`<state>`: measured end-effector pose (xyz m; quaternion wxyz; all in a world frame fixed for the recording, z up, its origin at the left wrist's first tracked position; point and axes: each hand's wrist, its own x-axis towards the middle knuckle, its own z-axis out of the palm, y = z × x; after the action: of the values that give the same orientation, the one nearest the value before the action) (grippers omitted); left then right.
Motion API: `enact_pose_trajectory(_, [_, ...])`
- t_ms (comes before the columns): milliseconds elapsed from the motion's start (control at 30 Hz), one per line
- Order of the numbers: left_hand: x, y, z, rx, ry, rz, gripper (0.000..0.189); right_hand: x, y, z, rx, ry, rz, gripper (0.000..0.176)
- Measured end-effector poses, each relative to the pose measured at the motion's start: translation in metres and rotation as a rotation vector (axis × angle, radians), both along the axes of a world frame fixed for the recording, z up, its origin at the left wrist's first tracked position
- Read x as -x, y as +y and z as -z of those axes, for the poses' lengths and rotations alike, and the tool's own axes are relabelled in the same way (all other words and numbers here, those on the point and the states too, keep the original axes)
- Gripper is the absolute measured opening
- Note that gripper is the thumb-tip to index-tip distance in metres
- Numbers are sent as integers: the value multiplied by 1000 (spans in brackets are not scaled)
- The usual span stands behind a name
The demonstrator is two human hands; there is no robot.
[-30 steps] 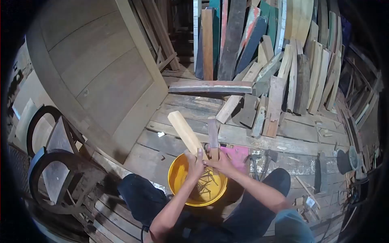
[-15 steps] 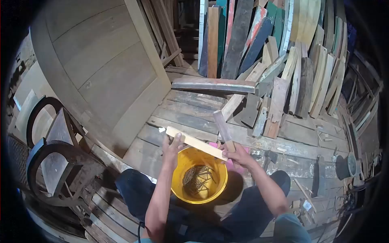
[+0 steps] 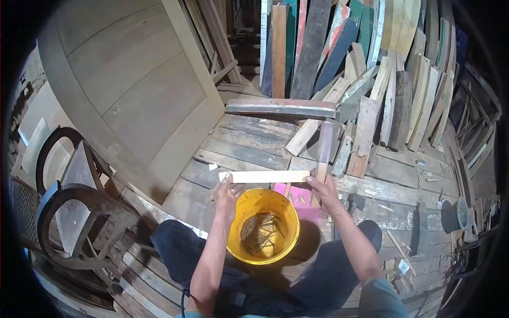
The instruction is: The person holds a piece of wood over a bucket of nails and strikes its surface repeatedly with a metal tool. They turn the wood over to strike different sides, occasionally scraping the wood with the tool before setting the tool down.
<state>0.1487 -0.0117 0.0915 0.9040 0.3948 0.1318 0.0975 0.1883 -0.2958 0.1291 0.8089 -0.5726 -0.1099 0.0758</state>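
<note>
A pale strip of wood [image 3: 268, 177] lies level between my hands, just above the yellow bucket's [image 3: 233, 228] far rim. My left hand [image 3: 225, 199] is closed on its left end, thumb on top. At the other end, my right hand [image 3: 325, 192] grips the strip with its thumb pressed on the wood. The same hand also holds a broad-bladed tool with a wooden handle [image 3: 317, 198]; its blade [image 3: 326, 140] points up and away from me. Many thin brown, nail-like pieces [image 3: 263, 230] lie in the bucket between my knees.
A pink sheet [image 3: 310, 213] with small wood bits lies behind the bucket. A large panelled door [image 3: 143, 79] leans at the left, near curved chair-like frames [image 3: 69, 193]. Boards [image 3: 366, 132] stack up at the back right. A dark bucket [image 3: 453, 216] lies at the right.
The wooden strip has turned from slanting down rightward to level. My right hand has moved right and up, and the blade has swung upright. More of the pink sheet shows.
</note>
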Motion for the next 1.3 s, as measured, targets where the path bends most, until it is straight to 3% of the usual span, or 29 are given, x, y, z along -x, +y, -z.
enact_pose_trajectory(233, [2,-3,4,-134,97,145,42,-3,-11,-5,122,-71,210,24])
enact_pose_trajectory(300, [1,0,9,-161,110,197,37,-8,-14,-4,37,-46,237,26])
enact_pose_trajectory(533, [11,15,-7,-593,108,652,26,-27,-40,14,57,66,182,40])
enact_pose_trajectory(633, [17,7,-16,-858,64,823,38,-29,-36,24,195,142,266,38])
enact_pose_trajectory(700, [18,4,-16,-973,33,967,55,-25,-30,24,177,120,162,38])
enact_pose_trajectory(767, [19,-3,-16,-978,-2,999,56,-25,-26,21,175,138,45,38])
enact_pose_trajectory(967, [23,-23,12,-973,-42,936,54,-28,-12,25,147,228,99,41])
enact_pose_trajectory(1067, [21,-26,15,-598,260,973,61,-31,-8,24,158,284,106,38])
enact_pose_trajectory(1133, [27,-32,10,-707,258,818,61,-27,-5,22,157,268,92,35])
enact_pose_trajectory(1200, [31,-35,6,-674,350,784,59,-29,-12,27,398,234,14,28])
enact_pose_trajectory(1300, [24,-37,43,-515,379,798,54,-24,-13,38,817,17,-1,28])
